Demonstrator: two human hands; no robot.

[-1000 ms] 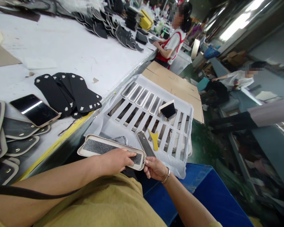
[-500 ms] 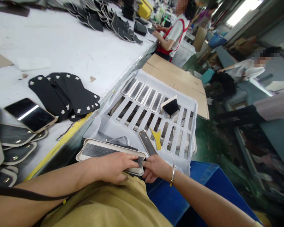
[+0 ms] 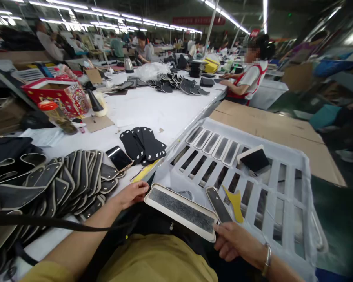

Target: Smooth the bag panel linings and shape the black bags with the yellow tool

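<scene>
A long pale-rimmed piece with a dark grey inside (image 3: pixel 182 209) is held level above my lap. My right hand (image 3: pixel 238 241) pinches its right end between thumb and fingers. At its left end is my left hand (image 3: pixel 134 194), thumb and fingertips pressed together at the rim; whether they grip it is hard to tell. Just beyond my right hand, a dark strip with rivets (image 3: pixel 218 203) and a yellow forked piece (image 3: pixel 234 203) lie on the grey slatted rack (image 3: pixel 194 188). Several small pale-rimmed pieces (image 3: pixel 213 143) lie in a row on the rack.
On the white table (image 3: pixel 126 113) are a phone (image 3: pixel 119 158), black shaped pieces (image 3: pixel 142 144) and a big pile of rimmed dark pieces (image 3: pixel 76 176). A red box (image 3: pixel 59 96) and a bottle (image 3: pixel 58 117) stand farther left. A person (image 3: pixel 250 78) works at the table's far side.
The view has tipped up and turned left. My left hand has moved from on top of the long piece to its left end. My right hand stays at the right end.
</scene>
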